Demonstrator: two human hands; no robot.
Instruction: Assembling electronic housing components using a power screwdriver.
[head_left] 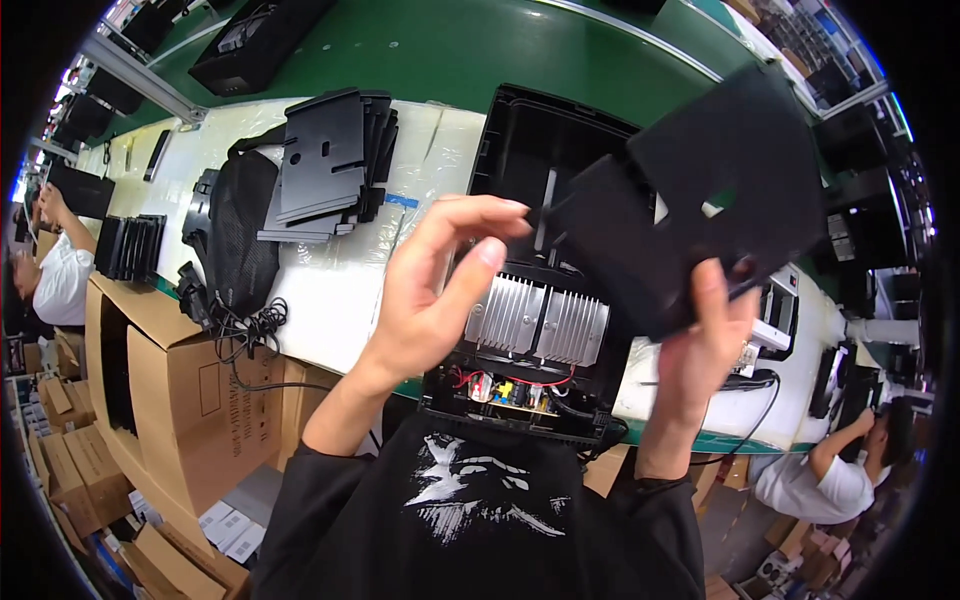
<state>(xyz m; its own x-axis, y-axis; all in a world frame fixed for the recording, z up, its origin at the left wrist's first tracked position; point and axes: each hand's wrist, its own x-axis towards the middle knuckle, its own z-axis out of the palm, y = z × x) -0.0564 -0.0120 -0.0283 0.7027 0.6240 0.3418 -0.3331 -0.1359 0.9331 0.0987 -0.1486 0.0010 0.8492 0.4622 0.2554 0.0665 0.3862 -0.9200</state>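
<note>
My right hand point(705, 340) grips a flat black panel point(740, 150) with cut-out holes by its near edge, thumb on top. It is raised and tilted over the right side of a black device housing point(520, 110), and looks a little blurred. My left hand point(430, 285) hovers over the housing's left edge, fingers curved and apart from the thumb, with nothing between them. Inside the housing sit two finned silver heat sinks point(505, 315). A circuit board point(510, 393) with wires and small coloured parts lies at its near end. The panel hides part of the housing's right side.
Left on the white bench stand a stack of similar black panels point(325, 150), a black mesh bag point(245, 230) and coiled cables point(262, 318). A cardboard box point(200, 400) stands below left. A co-worker point(65, 270) is at far left, another person point(825, 465) at lower right.
</note>
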